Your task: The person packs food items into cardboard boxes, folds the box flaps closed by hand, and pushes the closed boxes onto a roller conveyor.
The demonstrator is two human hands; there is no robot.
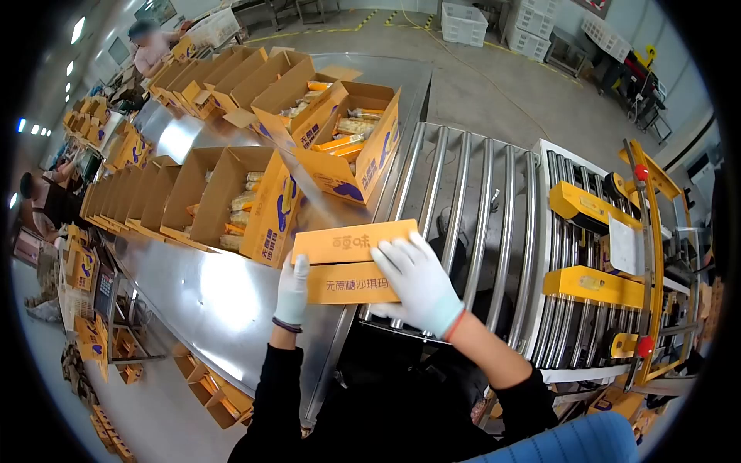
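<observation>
A closed orange-yellow carton [347, 262] with printed Chinese characters rests at the right edge of the metal table, its two top flaps meeting along a seam. My left hand [292, 291], in a white glove, grips the carton's left end. Across its right end lies my right hand [417, 279], also gloved; the fingers press on the flaps and the thumb reaches past the near edge. Just beyond stands an open carton [374, 166] filled with wrapped snack packs. Another open carton [266, 208] of packs is to the left.
A roller conveyor [463, 208] runs along the table's right side towards a yellow-framed machine [648, 255]. Rows of open cartons [139, 193] line the metal table [208, 289]. Two people work at the far left. White crates [463, 23] stand at the back.
</observation>
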